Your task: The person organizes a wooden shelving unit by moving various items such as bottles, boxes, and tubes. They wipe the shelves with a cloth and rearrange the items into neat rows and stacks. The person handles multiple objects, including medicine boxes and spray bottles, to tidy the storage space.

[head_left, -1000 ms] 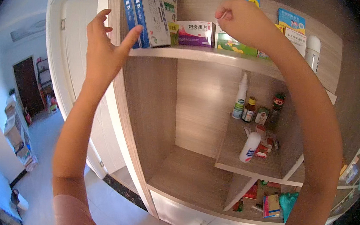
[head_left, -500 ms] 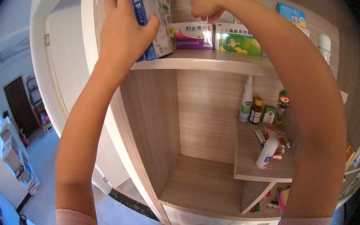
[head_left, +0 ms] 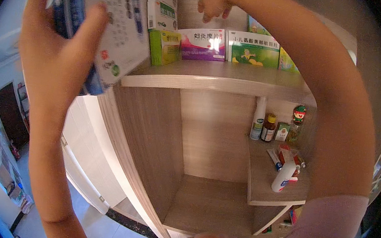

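Blue-and-white medicine boxes [head_left: 120, 34], apparently two pressed together, are gripped in my left hand [head_left: 56, 55], with the thumb across the white printed face. They are tilted and slightly blurred, off the left end of the upper shelf [head_left: 231, 72]. My right hand [head_left: 215, 4] hangs with loosely bent, parted fingers above a purple-and-white medicine box [head_left: 203, 44]; nothing shows in it. Right of that stands a green-and-white medicine box [head_left: 253, 50] with a cartoon child. At the shelf's left end, small white-and-green boxes [head_left: 162, 16] are stacked above a yellow-green box [head_left: 165, 47].
Lower right, a small shelf [head_left: 261, 190] bears a white spray bottle [head_left: 257, 121], a brown yellow-capped bottle [head_left: 268, 129], a small green-and-white box [head_left: 282, 131], a white bottle [head_left: 282, 177] and several tubes. A white door [head_left: 90, 155] stands left of the cabinet.
My left hand has pulled the blue-and-white boxes left and off the shelf, uncovering the small boxes behind. My right hand stays over the shelf, its fingers looser. The view has shifted slightly.
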`<action>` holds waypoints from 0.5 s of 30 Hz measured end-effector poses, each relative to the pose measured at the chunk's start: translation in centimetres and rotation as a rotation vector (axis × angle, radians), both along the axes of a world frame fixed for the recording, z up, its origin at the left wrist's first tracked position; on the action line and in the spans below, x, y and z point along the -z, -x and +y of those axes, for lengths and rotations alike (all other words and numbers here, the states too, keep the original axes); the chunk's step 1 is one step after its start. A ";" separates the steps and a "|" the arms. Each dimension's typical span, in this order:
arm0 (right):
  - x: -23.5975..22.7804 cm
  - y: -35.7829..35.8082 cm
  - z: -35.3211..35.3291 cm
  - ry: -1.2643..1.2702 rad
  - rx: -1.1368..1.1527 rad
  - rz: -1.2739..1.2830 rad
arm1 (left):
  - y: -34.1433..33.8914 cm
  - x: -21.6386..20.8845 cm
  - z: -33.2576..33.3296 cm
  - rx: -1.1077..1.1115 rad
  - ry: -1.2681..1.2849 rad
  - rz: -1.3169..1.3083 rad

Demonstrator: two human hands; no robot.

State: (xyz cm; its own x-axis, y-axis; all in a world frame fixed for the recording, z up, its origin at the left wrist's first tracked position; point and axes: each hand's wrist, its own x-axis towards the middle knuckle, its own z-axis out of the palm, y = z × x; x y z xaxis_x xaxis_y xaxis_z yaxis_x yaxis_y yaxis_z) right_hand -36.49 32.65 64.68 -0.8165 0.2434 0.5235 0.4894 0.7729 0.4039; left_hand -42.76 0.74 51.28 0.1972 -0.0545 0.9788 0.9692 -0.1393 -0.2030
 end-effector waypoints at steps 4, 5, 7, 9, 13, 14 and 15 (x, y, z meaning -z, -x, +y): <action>0.7 0.6 5.3 0.036 0.054 -0.023 | -0.9 0.4 2.2 0.056 0.080 -0.050; 0.6 0.9 4.7 0.095 0.116 -0.084 | -0.8 0.3 2.5 -0.069 -0.014 0.050; 0.5 1.1 3.7 0.250 0.236 -0.187 | -0.7 0.1 3.4 -0.314 -0.207 0.246; 1.7 0.8 2.2 0.385 0.292 -0.223 | -0.4 0.1 4.0 -0.281 -0.148 0.138; 2.0 0.8 1.7 0.375 0.270 -0.245 | 0.5 -0.5 4.8 -0.342 -0.170 0.175; 2.1 0.8 1.8 0.344 0.257 -0.258 | 0.6 -0.7 5.0 -0.361 -0.192 0.228; 2.2 1.0 2.2 0.370 0.250 -0.248 | 0.6 -0.8 5.1 -0.358 -0.193 0.202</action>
State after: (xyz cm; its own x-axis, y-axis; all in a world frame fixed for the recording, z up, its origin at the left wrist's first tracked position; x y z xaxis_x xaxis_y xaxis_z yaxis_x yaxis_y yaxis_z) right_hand -37.44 34.80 62.44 -0.7980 0.5801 0.1633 0.6022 0.7574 0.2525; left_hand -43.37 5.83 52.04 0.4231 -0.1252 0.8974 0.8876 0.2564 -0.3827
